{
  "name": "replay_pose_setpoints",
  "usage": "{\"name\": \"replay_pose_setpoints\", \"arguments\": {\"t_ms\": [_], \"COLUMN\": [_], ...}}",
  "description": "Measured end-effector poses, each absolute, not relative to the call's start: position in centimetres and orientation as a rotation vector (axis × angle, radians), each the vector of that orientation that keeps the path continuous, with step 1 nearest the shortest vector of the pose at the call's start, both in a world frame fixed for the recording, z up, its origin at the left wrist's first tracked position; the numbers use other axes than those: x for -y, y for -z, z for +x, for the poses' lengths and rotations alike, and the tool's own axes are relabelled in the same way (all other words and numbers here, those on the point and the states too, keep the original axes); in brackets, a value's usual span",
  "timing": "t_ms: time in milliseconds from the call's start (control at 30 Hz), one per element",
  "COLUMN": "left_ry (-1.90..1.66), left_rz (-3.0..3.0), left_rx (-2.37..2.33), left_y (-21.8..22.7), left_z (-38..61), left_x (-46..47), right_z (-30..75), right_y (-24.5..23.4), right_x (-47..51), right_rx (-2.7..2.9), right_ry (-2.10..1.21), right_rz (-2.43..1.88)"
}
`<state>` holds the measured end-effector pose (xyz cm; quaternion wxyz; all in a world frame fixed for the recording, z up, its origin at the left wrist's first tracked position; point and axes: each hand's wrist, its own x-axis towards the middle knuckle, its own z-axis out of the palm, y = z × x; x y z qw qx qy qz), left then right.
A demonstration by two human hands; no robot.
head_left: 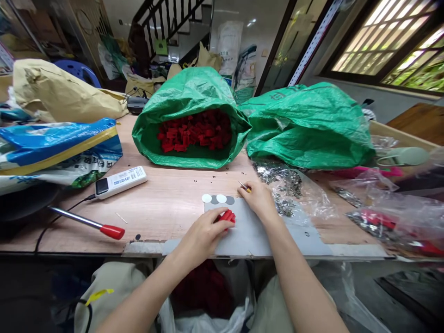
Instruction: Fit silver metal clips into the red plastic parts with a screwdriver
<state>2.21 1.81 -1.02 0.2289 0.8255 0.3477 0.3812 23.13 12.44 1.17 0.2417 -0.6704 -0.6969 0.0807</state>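
My left hand (204,233) is closed round a small red plastic part (228,216) and presses it on a grey metal plate (256,236) at the table's front edge. My right hand (258,199) is closed in a pinch on a thin tool with a yellow band (244,187), its tip pointing up and left, just beyond the plate's far edge. Several white and grey discs (218,199) lie in a row at the plate's far left corner, between my two hands.
An open green bag (189,157) full of red parts (196,129) lies behind the plate, a second green bag (312,129) to its right. Clear bags of small metal pieces (284,182) sit at right. A white remote (120,181) and a red-handled tool (88,223) lie at left.
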Motion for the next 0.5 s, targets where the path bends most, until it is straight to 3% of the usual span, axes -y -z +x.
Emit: {"name": "replay_pose_setpoints", "arguments": {"t_ms": [133, 333, 500], "left_ry": [-1.235, -1.322, -1.332], "left_rz": [1.746, 1.293, 1.287], "left_rx": [-1.105, -1.276, -1.271], "left_y": [1.0, 0.8, 0.5], "left_z": [1.8, 1.6, 1.8], "left_x": [-2.4, -2.8, -2.7], "right_z": [23.7, 21.0, 18.5], "right_y": [-1.6, -2.0, -1.4], "right_x": [-11.4, -8.1, -6.5], "right_rx": [1.752, 1.384, 1.480], "right_ry": [-0.393, -1.205, -1.226], "right_rz": [-1.684, -1.416, -1.444]}}
